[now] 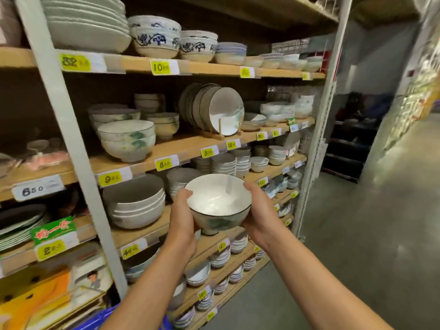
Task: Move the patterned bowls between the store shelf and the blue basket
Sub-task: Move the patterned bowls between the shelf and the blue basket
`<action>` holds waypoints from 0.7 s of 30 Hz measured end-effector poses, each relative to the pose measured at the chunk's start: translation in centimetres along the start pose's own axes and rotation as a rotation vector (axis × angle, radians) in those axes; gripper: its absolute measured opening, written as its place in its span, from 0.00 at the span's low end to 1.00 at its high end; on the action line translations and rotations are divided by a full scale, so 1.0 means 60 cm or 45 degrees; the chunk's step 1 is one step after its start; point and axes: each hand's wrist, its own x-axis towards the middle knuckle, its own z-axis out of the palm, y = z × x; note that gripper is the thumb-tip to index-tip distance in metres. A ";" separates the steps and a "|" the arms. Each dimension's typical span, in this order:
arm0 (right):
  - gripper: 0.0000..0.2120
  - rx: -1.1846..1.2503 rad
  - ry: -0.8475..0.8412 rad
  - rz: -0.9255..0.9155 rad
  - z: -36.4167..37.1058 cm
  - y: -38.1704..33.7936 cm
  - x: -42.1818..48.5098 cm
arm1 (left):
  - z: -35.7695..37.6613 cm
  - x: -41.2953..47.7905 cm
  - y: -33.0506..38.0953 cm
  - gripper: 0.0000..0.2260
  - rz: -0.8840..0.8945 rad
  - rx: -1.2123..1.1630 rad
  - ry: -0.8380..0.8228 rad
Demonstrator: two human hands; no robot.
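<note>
A white bowl with a dark rim and a green pattern on its side [217, 202] is in the air in front of the shelves. My left hand [182, 214] grips its left side, thumb on the rim. My right hand [257, 210] grips its right side the same way. On the middle shelf [147, 160], up and to the left, stands a stack of matching green-patterned bowls [127, 140]. A corner of the blue basket [100, 317] shows at the bottom edge, left of my left forearm.
The wooden shelves carry several stacks of bowls and plates, with yellow price tags [164, 164] along the edges. Upright plates [219, 110] stand in a wooden rack. A white upright post [71, 144] rises at the left. A grey aisle floor [357, 234] lies to the right.
</note>
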 end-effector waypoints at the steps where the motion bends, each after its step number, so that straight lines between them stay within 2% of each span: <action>1: 0.15 0.007 0.010 -0.010 -0.006 -0.011 0.012 | 0.016 0.011 0.001 0.15 -0.001 0.005 -0.006; 11: 0.18 -0.026 -0.030 -0.051 -0.026 -0.068 0.156 | 0.109 0.149 0.019 0.08 0.069 -0.026 -0.005; 16: 0.20 -0.155 -0.175 -0.084 -0.003 -0.101 0.258 | 0.138 0.235 0.053 0.07 0.114 -0.113 0.055; 21: 0.19 -0.065 -0.267 -0.202 0.020 -0.104 0.335 | 0.160 0.304 0.077 0.09 0.175 -0.162 0.132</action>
